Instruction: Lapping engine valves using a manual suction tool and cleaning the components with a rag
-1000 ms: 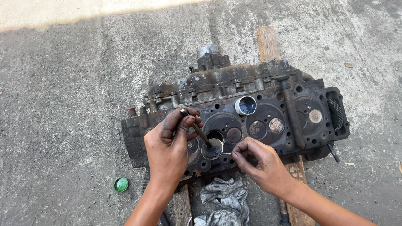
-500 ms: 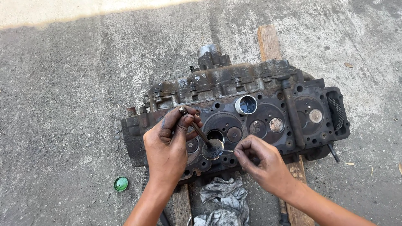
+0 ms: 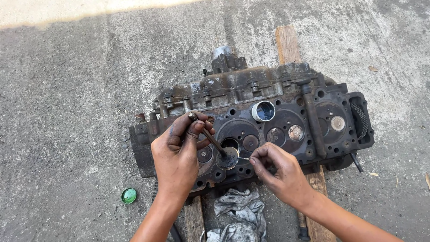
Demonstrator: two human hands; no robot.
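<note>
Valve (image 3: 220, 150) out of its seat, pinched by the stem in left hand (image 3: 177, 154); right hand (image 3: 280, 170) pinches a thin stick (image 3: 243, 158) at its head, other valves sit in the cylinder head (image 3: 268, 121) beyond.

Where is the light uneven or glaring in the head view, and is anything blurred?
Head view: a sunlit strip along the top edge is blown out, the rest in even shade; both the left hand and right hand look sharp, as do the valve and cylinder head.
</note>
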